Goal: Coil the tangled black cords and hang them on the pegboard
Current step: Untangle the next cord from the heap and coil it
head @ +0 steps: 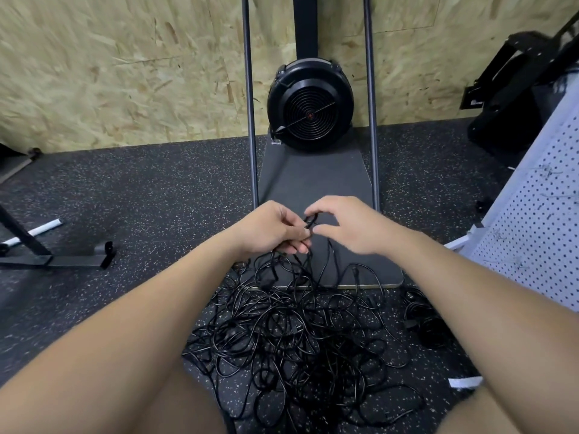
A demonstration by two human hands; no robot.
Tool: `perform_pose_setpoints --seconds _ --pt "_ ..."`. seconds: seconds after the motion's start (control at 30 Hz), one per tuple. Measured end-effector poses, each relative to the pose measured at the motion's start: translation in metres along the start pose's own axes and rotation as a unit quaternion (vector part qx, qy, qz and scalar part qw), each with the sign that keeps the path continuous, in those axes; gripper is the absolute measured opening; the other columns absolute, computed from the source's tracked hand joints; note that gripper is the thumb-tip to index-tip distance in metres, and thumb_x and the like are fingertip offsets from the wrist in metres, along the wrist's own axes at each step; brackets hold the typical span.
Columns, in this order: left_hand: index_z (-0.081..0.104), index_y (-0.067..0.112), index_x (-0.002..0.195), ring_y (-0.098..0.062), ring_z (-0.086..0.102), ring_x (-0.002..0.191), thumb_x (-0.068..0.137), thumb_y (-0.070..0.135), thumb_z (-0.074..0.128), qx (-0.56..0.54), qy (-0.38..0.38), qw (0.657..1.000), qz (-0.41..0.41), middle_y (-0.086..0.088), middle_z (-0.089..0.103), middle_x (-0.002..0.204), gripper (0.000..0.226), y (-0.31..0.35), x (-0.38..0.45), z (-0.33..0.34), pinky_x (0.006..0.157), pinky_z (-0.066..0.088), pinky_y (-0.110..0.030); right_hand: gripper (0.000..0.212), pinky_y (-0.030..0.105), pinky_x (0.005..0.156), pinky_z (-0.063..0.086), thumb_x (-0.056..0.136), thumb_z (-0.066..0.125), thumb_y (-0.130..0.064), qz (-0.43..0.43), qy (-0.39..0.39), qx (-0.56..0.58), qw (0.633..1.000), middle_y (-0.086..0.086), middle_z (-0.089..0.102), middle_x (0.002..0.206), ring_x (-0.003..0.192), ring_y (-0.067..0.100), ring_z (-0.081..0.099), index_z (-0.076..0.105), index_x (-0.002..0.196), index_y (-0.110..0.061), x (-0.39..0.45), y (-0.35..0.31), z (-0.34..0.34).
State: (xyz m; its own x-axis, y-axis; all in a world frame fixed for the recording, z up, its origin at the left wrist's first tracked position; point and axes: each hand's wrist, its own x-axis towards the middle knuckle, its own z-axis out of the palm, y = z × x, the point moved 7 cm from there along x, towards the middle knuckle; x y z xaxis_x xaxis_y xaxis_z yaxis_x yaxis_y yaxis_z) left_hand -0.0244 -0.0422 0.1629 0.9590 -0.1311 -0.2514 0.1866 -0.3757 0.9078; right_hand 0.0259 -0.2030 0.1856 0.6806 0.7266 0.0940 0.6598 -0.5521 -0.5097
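A big tangle of black cords (pixel 291 333) lies on the speckled rubber floor in front of me. My left hand (pixel 272 228) grips a bunch of cord strands lifted out of the pile. My right hand (pixel 347 223) is just to its right, thumb and forefinger pinching a cord end (pixel 310 221) between the two hands. Strands hang from both hands down into the tangle. The white pegboard (pixel 539 227) leans at the right edge, with a few metal hooks on it. A smaller dark bundle of cords (pixel 423 321) lies near its foot.
A black exercise machine with a round fan housing (pixel 310 108) and a flat base plate (pixel 313 189) stands ahead against the chipboard wall, with two upright rails. A black metal frame (pixel 53 255) lies at the left. Dark equipment (pixel 513 98) sits back right.
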Motion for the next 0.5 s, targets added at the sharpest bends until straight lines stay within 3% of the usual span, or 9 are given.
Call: perform_pose_setpoints --seconds 0.1,0.2,0.33,0.4,0.5 --pt "0.077 -0.010 0.106 -0.023 0.078 0.081 0.103 0.009 0.076 0.002 0.025 0.999 0.020 -0.018 0.081 0.092 0.020 0.006 -0.008 -0.006 0.070 0.064 -0.027 0.018 0.040 0.103 0.053 0.101 0.077 -0.039 -0.015 0.017 -0.040 0.999 -0.019 0.068 0.117 0.110 0.010 0.064 0.076 0.119 -0.033 -0.007 -0.004 -0.007" --pt "0.076 -0.009 0.103 -0.024 0.074 0.079 0.100 0.013 0.080 0.024 0.033 0.998 0.050 -0.015 0.078 0.088 0.022 0.010 -0.013 -0.012 0.070 0.061 -0.029 0.003 0.042 0.088 0.055 0.103 0.076 -0.036 -0.028 0.062 -0.012 0.998 -0.017 0.068 0.100 0.092 0.007 0.063 0.076 0.100 -0.034 -0.009 -0.007 -0.017" --pt "0.072 -0.010 0.104 -0.024 0.074 0.087 0.102 0.005 0.076 0.074 0.030 0.996 0.051 -0.026 0.079 0.099 0.016 0.002 -0.014 -0.016 0.094 0.064 -0.050 0.004 0.041 0.088 0.057 0.103 0.075 -0.028 -0.010 0.171 0.062 0.983 -0.014 0.072 0.097 0.092 0.008 0.068 0.077 0.100 -0.030 -0.016 -0.002 -0.044" --pt "0.073 -0.007 0.104 -0.016 0.072 0.090 0.102 0.009 0.077 0.104 0.049 0.992 0.050 -0.023 0.079 0.106 0.016 -0.004 -0.016 -0.022 0.102 0.060 -0.048 0.004 0.041 0.088 0.059 0.102 0.076 -0.025 0.014 0.203 0.083 0.976 -0.014 0.074 0.095 0.090 0.008 0.070 0.078 0.099 -0.028 -0.019 0.003 -0.053" --pt "0.072 -0.002 0.105 -0.015 0.078 0.097 0.107 0.013 0.072 0.100 0.076 0.991 0.055 -0.013 0.083 0.105 0.015 -0.007 -0.019 -0.030 0.100 0.060 -0.040 0.004 0.042 0.088 0.060 0.102 0.076 -0.025 0.061 0.201 0.087 0.974 -0.010 0.077 0.092 0.086 0.012 0.073 0.079 0.100 -0.027 -0.022 0.013 -0.056"
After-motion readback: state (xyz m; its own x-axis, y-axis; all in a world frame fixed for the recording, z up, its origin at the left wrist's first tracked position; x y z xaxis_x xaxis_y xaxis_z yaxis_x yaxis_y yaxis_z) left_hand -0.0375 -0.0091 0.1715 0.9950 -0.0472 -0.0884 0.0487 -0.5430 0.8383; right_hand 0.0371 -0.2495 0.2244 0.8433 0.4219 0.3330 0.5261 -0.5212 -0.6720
